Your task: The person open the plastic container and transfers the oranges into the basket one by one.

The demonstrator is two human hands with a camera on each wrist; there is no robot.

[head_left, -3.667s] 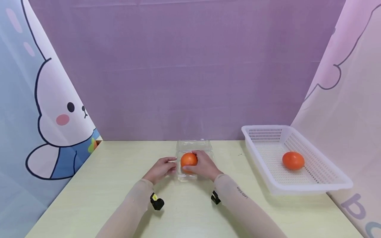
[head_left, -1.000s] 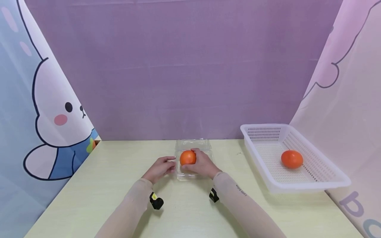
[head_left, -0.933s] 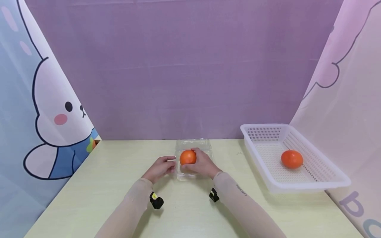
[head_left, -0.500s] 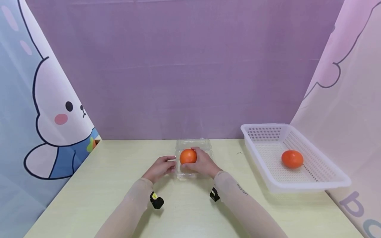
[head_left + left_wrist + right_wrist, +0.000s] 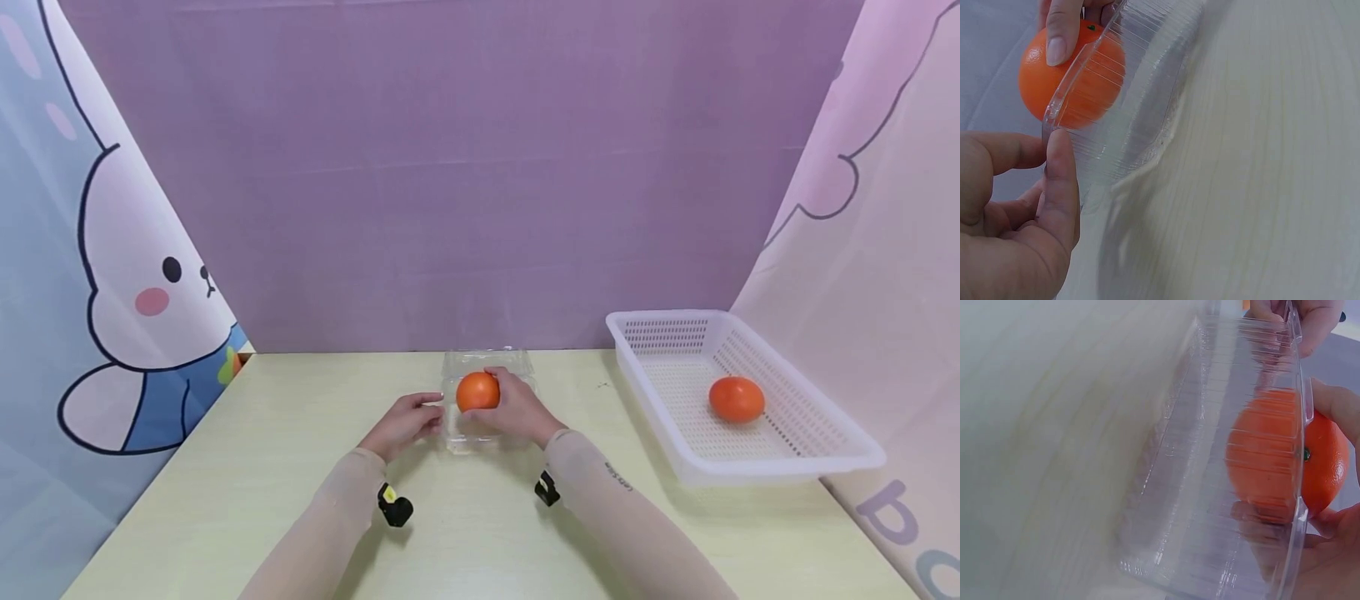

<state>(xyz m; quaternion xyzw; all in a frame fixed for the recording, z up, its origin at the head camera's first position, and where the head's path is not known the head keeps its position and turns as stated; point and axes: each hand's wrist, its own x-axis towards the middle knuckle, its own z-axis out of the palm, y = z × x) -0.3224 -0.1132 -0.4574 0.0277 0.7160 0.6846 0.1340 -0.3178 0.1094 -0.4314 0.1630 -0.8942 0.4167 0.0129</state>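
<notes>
A clear plastic clamshell box point(image 5: 471, 445) lies with its lid point(image 5: 486, 362) folded back at the middle of the table's far side. My right hand point(image 5: 519, 408) grips an orange point(image 5: 476, 392) from the right, thumb in front and fingers behind; in the right wrist view the orange point(image 5: 1266, 453) sits partly below the box rim, seen through the ribbed wall point(image 5: 1179, 481). At the box's left side, my left hand point(image 5: 405, 427) pinches the rim between thumb and finger, as the left wrist view shows for that hand point(image 5: 1022, 231). Part of the orange is hidden behind my right fingers.
A white perforated plastic basket point(image 5: 660, 442) stands on the right of the table point(image 5: 262, 467), holding one orange-red fruit point(image 5: 737, 400). Behind the table hangs a purple cloth point(image 5: 480, 183). Printed cloths stand at left and right.
My right hand has shifted the orange slightly away from me and to the right, above the box's floor. My left hand keeps its place on the rim. The basket is unchanged.
</notes>
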